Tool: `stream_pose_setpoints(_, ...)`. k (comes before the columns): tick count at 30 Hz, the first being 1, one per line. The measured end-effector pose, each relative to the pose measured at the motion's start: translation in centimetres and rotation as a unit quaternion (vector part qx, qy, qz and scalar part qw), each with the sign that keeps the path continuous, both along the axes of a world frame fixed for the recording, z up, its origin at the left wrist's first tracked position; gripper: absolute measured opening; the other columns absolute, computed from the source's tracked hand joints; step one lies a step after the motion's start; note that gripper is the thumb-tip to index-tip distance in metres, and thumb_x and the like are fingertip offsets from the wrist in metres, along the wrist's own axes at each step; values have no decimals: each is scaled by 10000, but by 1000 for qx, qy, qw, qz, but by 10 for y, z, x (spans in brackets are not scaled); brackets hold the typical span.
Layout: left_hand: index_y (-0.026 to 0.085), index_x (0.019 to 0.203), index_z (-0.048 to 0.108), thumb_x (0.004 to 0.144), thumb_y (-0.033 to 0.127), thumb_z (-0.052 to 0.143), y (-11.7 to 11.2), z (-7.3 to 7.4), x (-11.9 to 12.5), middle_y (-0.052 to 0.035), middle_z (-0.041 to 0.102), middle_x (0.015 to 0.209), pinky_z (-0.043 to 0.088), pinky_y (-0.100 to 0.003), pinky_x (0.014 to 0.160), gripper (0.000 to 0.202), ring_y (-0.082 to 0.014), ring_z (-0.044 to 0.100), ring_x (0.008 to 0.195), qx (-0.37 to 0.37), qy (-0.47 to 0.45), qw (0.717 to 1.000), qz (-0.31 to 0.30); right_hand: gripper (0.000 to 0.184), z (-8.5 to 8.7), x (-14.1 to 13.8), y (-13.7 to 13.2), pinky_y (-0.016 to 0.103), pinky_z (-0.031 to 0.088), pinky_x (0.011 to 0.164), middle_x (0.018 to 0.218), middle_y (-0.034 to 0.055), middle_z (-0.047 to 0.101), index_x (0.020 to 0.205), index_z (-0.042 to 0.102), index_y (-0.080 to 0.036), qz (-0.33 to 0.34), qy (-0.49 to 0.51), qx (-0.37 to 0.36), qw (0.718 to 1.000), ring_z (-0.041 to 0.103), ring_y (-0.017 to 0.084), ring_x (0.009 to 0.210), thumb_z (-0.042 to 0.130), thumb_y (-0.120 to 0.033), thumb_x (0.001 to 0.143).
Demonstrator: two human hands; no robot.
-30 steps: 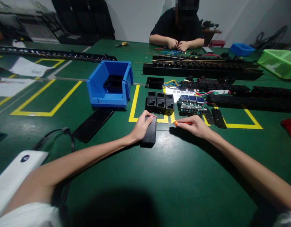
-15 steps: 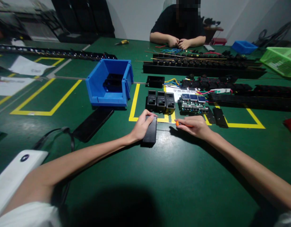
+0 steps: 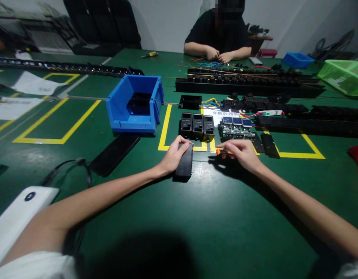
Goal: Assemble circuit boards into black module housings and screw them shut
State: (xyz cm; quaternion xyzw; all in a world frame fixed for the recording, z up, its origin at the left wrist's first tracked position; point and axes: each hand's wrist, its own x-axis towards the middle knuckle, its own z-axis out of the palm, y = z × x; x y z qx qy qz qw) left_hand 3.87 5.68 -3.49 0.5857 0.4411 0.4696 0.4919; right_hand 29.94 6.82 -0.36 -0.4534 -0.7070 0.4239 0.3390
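Note:
My left hand (image 3: 173, 157) is wrapped round the top of a black rectangular housing (image 3: 185, 166) that stands on the green table (image 3: 196, 217). My right hand (image 3: 240, 153) pinches an orange-handled screwdriver (image 3: 222, 152), whose thin shaft lies level and points left at the housing's upper end. Just beyond my hands sit three black modules (image 3: 197, 124) and a group of circuit boards with blue displays (image 3: 237, 128).
A blue bin (image 3: 135, 102) holding black parts stands at the left of the yellow-taped area. Long black power strips (image 3: 248, 87) lie across the far right. A flat black plate (image 3: 115, 153) and a white device (image 3: 16, 217) lie at my left. Another person sits opposite, hands together (image 3: 218, 54).
My right hand has shifted slightly on the screwdriver handle, fingers raised a little more. My left hand and the housing stay where they were.

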Motion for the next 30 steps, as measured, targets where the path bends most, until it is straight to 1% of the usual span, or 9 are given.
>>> stream_pose_setpoints(2, 173, 950, 557, 925, 398, 516, 1, -2, -1, -57, 629, 1023, 468, -328, 845, 230, -185, 606, 913, -8, -8, 1000, 6, 469, 2, -1, 3, 254, 382, 464, 677, 87, 708, 910, 753, -129, -25, 98, -136, 986, 578, 159, 529, 502, -526, 903)
stream_pose_setpoints(5, 178, 947, 555, 926, 391, 520, 2, -5, -1, -57, 631, 1040, 462, -333, 867, 217, -190, 604, 948, -8, -13, 1000, 11, 533, 5, 0, 9, 256, 424, 447, 744, 141, 732, 897, 737, -95, -15, 172, -315, 933, 601, 166, 530, 450, -545, 896)
stream_pose_setpoints(7, 179, 939, 558, 926, 381, 521, 2, -5, -1, -54, 636, 1032, 453, -336, 890, 206, -190, 599, 959, -2, -11, 1000, 17, 529, 6, 2, 12, 253, 446, 443, 844, 174, 749, 952, 729, -88, -9, 187, -384, 904, 627, 172, 564, 465, -542, 890)
stream_pose_setpoints(10, 179, 937, 562, 928, 378, 520, 2, -5, -1, -52, 633, 1032, 441, -337, 908, 204, -187, 593, 962, 3, -6, 1000, 25, 518, 6, 5, 13, 250, 459, 430, 969, 198, 752, 1021, 716, -102, -8, 197, -432, 880, 637, 168, 577, 496, -550, 883)
stream_pose_setpoints(13, 181, 946, 565, 929, 385, 516, 2, -4, -1, -51, 630, 1033, 441, -338, 906, 211, -190, 591, 961, 1, -3, 1000, 14, 417, 2, 5, 13, 219, 379, 365, 952, 172, 757, 995, 712, -117, 18, 172, -422, 890, 568, 110, 475, 569, -490, 874)
stream_pose_setpoints(15, 179, 941, 568, 932, 378, 512, 1, -4, -1, -51, 633, 1018, 437, -340, 913, 207, -192, 589, 963, 9, 2, 1000, 7, 346, 0, 4, 12, 199, 263, 321, 795, 107, 745, 943, 713, -116, 50, 136, -387, 910, 444, 52, 375, 639, -442, 852)
stream_pose_setpoints(18, 175, 932, 565, 935, 364, 503, -1, -3, 0, -53, 635, 1001, 439, -343, 907, 199, -190, 594, 948, 21, 4, 1000, 8, 324, 0, 2, 9, 190, 140, 317, 559, -12, 608, 895, 720, -119, 72, 76, -324, 940, 327, 19, 336, 707, -432, 812)
stream_pose_setpoints(22, 174, 933, 546, 927, 361, 506, -2, -1, 2, -49, 626, 989, 471, -328, 822, 191, -174, 615, 858, 4, -11, 1000, 16, 368, 1, 0, 6, 183, 149, 328, 506, -54, 510, 977, 737, -142, 54, 20, -240, 969, 331, 27, 358, 718, -464, 798)
stream_pose_setpoints(30, 177, 938, 530, 912, 388, 525, -4, 1, 2, -53, 624, 982, 486, -298, 708, 213, -168, 627, 800, -29, -24, 999, 13, 448, 7, 1, 2, 193, 248, 350, 550, -14, 562, 1088, 746, -131, 52, -43, -121, 990, 372, 49, 398, 702, -469, 798)
